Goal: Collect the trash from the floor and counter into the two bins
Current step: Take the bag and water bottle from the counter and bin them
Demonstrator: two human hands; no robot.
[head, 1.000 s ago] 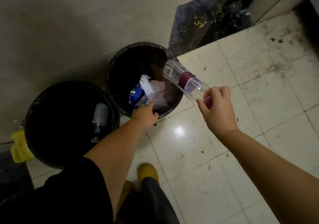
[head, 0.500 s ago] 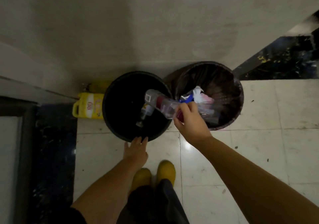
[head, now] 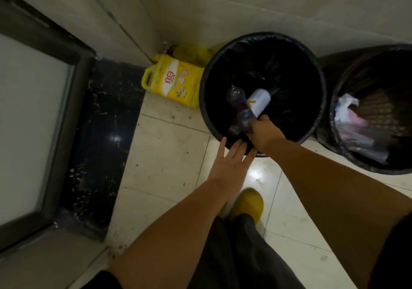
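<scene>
Nearest the camera, the left hand [head: 231, 161] reaches forward with its fingers spread wide and flat, holding nothing, the fingertips just at the near rim of the left bin [head: 321, 101]. Just beyond it and to its right, the right hand [head: 264, 132] is closed around the lower end of a clear plastic bottle [head: 239, 103], already inside the bin's mouth. The bottle's long axis runs away from the hand, up and to the left, its far end pointing deeper into the black liner beside a white container [head: 259, 102] lying at the bottom (whether the two touch is hard to tell in the dark). The right hand is plainly the nearer one; letting go looks like all that remains. Farther right stands the second bin [head: 334, 110], paper and plastic inside.
</scene>
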